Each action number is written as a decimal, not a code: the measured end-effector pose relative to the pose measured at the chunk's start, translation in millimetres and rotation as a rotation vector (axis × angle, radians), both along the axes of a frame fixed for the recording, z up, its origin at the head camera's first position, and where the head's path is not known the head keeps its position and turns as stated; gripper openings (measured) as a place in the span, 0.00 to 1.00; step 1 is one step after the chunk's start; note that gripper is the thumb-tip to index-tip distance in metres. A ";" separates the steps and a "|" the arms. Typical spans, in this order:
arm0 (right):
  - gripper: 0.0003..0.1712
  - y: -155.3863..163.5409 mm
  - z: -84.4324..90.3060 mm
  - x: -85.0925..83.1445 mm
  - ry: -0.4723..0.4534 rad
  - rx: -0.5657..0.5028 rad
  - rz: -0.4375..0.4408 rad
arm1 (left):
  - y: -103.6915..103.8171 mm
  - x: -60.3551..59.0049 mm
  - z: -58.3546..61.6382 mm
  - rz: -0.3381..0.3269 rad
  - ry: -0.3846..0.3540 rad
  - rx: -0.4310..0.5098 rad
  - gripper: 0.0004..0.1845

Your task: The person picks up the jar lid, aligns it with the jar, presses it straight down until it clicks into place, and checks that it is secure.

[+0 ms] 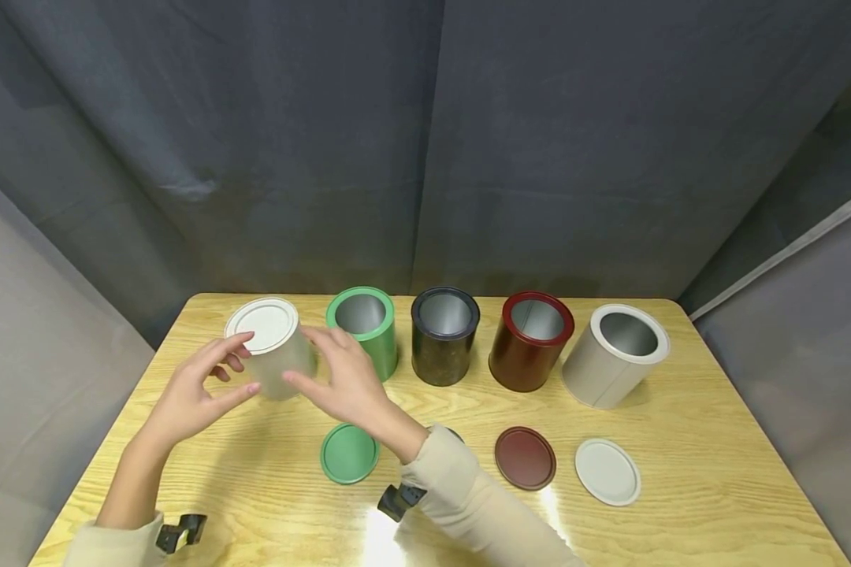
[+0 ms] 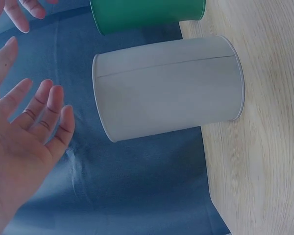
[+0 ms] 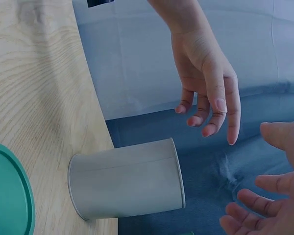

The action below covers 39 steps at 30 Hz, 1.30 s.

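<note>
At the left end of the row stands a pale grey-white can (image 1: 275,378), its top covered by a white lid (image 1: 262,324). My left hand (image 1: 191,394) is raised in front and to the left of it, fingers spread and relaxed. On the other side hovers my right hand (image 1: 347,386), fingers extended and overlapping the can's edge in the head view. Both wrist views show air between the hands and the can (image 2: 166,88), with the left hand (image 3: 208,73) and right hand (image 3: 279,191) higher than its top. Neither hand holds anything.
Uncovered cans stand to the right: green (image 1: 377,350), black (image 1: 440,358), dark red (image 1: 521,362) and off-white (image 1: 599,374). Nearer me lie a green lid (image 1: 350,454), a dark red lid (image 1: 525,458) and a white lid (image 1: 607,472). A dark curtain (image 1: 425,157) hangs behind the table.
</note>
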State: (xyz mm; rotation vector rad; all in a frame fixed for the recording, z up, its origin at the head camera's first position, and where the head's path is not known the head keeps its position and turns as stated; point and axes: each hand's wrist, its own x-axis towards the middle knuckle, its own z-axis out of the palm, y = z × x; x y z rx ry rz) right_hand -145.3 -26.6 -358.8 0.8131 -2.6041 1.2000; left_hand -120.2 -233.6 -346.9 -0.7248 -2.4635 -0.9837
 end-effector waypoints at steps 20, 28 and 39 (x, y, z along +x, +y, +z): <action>0.35 31.3 -3.9 19.6 0.048 0.075 0.042 | 1.6 4.2 -27.0 -0.110 0.053 0.017 0.42; 0.36 42.6 -12.0 24.9 0.059 0.085 0.046 | 3.2 7.4 -33.5 -0.152 0.004 0.014 0.43; 0.37 55.1 -24.3 29.3 0.071 0.097 0.052 | 16.1 13.6 -41.7 -0.170 0.024 0.027 0.44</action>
